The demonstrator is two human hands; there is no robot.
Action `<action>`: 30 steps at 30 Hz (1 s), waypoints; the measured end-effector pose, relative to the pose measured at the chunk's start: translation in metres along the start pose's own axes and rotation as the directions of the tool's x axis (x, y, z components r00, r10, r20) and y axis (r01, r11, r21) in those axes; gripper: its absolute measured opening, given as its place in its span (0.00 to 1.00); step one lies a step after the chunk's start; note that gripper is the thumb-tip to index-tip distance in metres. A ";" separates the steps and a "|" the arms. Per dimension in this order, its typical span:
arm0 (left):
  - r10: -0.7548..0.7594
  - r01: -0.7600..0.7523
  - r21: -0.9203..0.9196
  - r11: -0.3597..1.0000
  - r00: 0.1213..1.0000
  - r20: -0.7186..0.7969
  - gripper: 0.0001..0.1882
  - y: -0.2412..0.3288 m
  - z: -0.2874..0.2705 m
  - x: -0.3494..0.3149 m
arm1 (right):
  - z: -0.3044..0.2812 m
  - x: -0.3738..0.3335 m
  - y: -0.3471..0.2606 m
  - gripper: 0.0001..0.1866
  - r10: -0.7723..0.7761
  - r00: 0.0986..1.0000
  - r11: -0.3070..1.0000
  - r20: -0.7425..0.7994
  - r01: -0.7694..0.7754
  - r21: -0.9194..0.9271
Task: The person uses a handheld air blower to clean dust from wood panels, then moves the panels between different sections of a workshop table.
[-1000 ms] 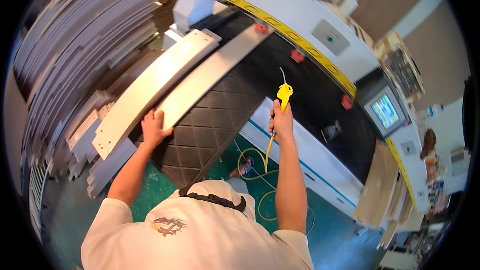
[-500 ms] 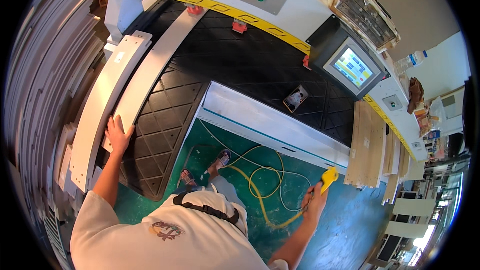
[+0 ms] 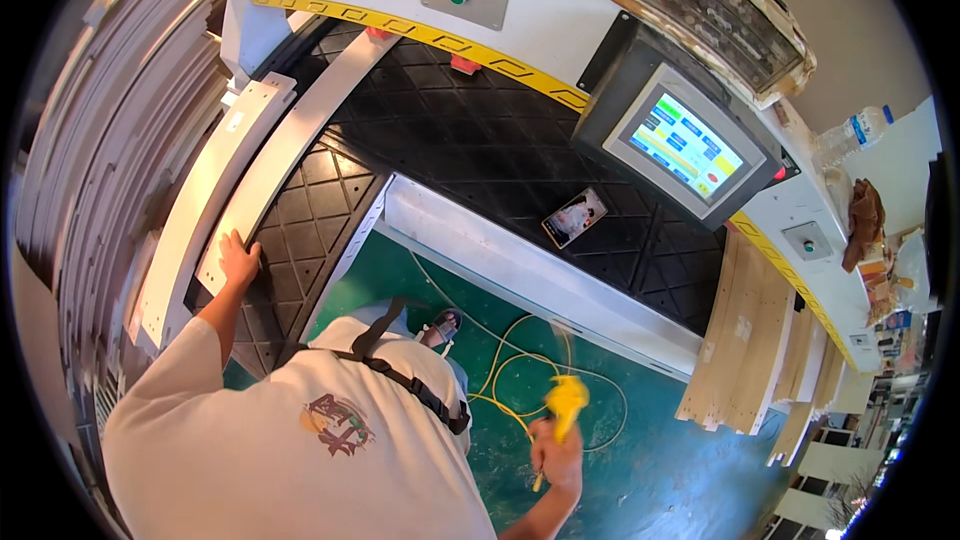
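The two hands are well apart: at the left of the frame, the left hand [image 3: 238, 262], fingers loosely spread, rests at the lower end of a pale board [image 3: 285, 145], which slants up and right from it across a black table [image 3: 440, 130]. At lower centre, the right hand [image 3: 556, 452] is closed around a blurred yellow air gun [image 3: 567, 402], well away from that board.

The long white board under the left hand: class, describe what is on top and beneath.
On the white board, the left hand rests at its near end. The black grooved tabletop shows alongside and appears to continue underneath; anything directly beneath is covered.
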State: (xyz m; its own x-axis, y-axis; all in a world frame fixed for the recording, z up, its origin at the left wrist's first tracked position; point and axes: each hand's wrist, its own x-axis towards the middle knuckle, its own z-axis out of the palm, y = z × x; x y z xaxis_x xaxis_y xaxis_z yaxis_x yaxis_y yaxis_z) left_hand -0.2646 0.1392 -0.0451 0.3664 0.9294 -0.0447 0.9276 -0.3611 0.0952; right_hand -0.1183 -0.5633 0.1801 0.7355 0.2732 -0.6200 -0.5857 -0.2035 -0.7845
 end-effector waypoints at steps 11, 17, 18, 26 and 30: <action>0.200 -0.219 0.067 0.973 0.955 0.219 0.47 0.140 -0.033 0.009 | -0.009 -0.014 0.078 0.09 0.105 0.934 0.984 0.341 -0.148 0.101; 0.654 -0.518 -0.420 0.745 0.691 0.308 0.29 0.317 -0.030 -0.001 | 0.026 0.021 0.065 0.14 0.127 0.891 0.970 0.437 -0.203 0.133; 0.680 -0.398 -0.608 0.687 0.649 0.343 0.27 0.349 -0.028 -0.010 | 0.034 0.028 0.056 0.16 0.110 0.929 0.961 0.353 -0.189 0.199; 0.837 -0.489 -0.695 0.527 0.155 0.525 0.17 0.526 -0.055 -0.079 | 0.093 0.018 0.044 0.21 0.135 0.980 0.883 0.148 -0.187 0.430; 0.920 -0.468 -0.798 0.379 0.095 0.381 0.12 0.552 -0.006 -0.069 | 0.150 -0.004 0.023 0.22 0.194 0.808 0.836 -0.556 0.160 0.525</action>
State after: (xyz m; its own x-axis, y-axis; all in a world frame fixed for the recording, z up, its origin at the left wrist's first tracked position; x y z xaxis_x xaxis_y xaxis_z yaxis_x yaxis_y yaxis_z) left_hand 0.2220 -0.1235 0.0161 0.9154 -0.2731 -0.2956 0.1223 -0.5109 0.8509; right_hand -0.1857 -0.4276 0.1659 0.6704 -0.3410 -0.6590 -0.5504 0.3671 -0.7498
